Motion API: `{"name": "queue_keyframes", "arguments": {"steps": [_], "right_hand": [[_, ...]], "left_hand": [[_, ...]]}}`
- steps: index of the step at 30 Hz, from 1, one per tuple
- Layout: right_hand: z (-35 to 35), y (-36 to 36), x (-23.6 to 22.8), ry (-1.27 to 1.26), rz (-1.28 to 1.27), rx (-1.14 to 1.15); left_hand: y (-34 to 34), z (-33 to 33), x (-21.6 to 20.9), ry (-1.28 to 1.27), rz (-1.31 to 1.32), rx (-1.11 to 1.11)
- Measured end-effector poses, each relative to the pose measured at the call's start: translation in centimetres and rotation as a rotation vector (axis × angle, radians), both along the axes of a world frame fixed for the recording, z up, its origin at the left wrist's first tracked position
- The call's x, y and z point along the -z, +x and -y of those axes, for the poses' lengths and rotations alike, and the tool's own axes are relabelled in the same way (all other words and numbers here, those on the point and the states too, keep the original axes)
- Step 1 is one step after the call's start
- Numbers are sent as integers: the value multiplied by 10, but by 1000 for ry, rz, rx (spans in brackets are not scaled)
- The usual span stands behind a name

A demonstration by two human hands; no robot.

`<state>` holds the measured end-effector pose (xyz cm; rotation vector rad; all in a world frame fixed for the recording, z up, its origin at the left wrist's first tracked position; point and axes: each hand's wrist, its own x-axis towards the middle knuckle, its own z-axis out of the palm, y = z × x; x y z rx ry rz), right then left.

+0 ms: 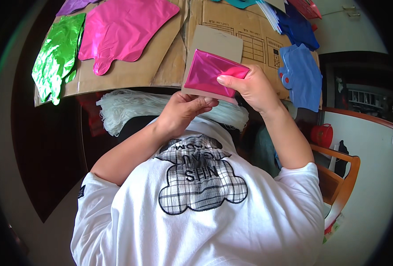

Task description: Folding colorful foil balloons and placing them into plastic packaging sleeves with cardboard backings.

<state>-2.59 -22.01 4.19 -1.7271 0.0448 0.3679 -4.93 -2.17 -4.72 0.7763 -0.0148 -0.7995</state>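
A white cotton shirt with a plaid cloud-shaped patch (201,177) fills the lower frame; above it, both hands grip one folded magenta foil balloon (214,71) against a grey cardboard sheet (218,42), left hand (185,111) pinching the lower edge, right hand (252,86) clasping the right side; upper left lie one green foil balloon (56,55) and one pink foil balloon (123,29) on flattened brown cardboard (165,62); two blue foil balloons (300,73) upper right.

The folded balloon (214,71) is held on a card (214,44), over the cardboard sheet (161,66); flat balloons (121,29) lie left of it.
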Motion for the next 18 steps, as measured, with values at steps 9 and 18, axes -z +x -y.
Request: {"name": "queue_keyframes", "arguments": {"steps": [9, 18], "right_hand": [[-4, -4, 1, -77, -40, -10], [-8, -18, 1, -65, -35, -18]], "left_hand": [[-4, 1, -13, -2, -289, -2], [-15, 0, -21, -28, -327, 27]]}}
